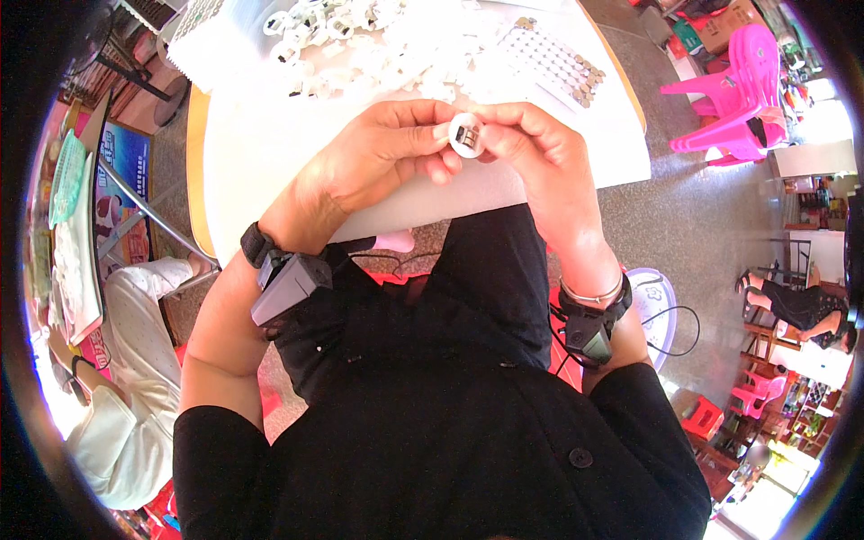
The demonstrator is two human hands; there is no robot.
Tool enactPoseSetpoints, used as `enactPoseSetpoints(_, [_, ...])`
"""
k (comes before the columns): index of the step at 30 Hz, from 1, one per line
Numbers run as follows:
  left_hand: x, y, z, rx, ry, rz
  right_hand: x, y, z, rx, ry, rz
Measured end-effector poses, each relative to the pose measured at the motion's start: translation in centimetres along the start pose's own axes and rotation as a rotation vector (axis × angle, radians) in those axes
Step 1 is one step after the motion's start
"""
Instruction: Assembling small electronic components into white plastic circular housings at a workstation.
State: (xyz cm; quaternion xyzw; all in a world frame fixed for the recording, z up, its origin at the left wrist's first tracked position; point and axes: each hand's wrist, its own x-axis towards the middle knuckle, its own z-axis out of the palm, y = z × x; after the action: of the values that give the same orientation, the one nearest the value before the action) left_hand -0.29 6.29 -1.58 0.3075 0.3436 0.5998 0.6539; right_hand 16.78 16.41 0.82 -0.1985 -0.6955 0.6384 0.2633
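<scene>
Black shirt cloth is nearest the camera, on the wearer's torso at the near side of the counter. Over the counter's near part, the left hand pinches a small round white piece at its left edge between thumb and fingers, while the right hand grips its right edge between thumb and forefinger. Dark and metallic parts show in the piece's upturned face. Grey-and-black devices are strapped at both wrists, the left one and the right one short of the counter's near edge.

On the counter's far half lies a spread of loose white pieces, partly washed out by glare; small round metallic discs sit in rows toward its right side. To the counter's right, pink plastic stools stand on the floor. To its left are a person in white clothing and a green basket.
</scene>
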Motion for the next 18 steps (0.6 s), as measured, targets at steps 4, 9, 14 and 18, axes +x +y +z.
enactPoseSetpoints(4, [0.0, 0.0, 0.1, 0.027, -0.034, 0.013, -0.4, 0.0, 0.3, -0.052, 0.019, -0.029])
enactPoseSetpoints(9, [0.1, 0.0, 0.1, 0.026, -0.043, 0.027, -0.1, 0.2, 0.2, -0.104, 0.027, -0.047])
enactPoseSetpoints(14, [0.0, 0.0, 0.3, 0.016, -0.029, 0.033, -0.5, -0.8, 0.6, -0.169, 0.064, -0.058])
enactPoseSetpoints(18, [0.0, 0.0, 0.4, -0.009, 0.002, 0.028, -0.6, -0.8, 0.8, -0.422, 0.100, -0.373])
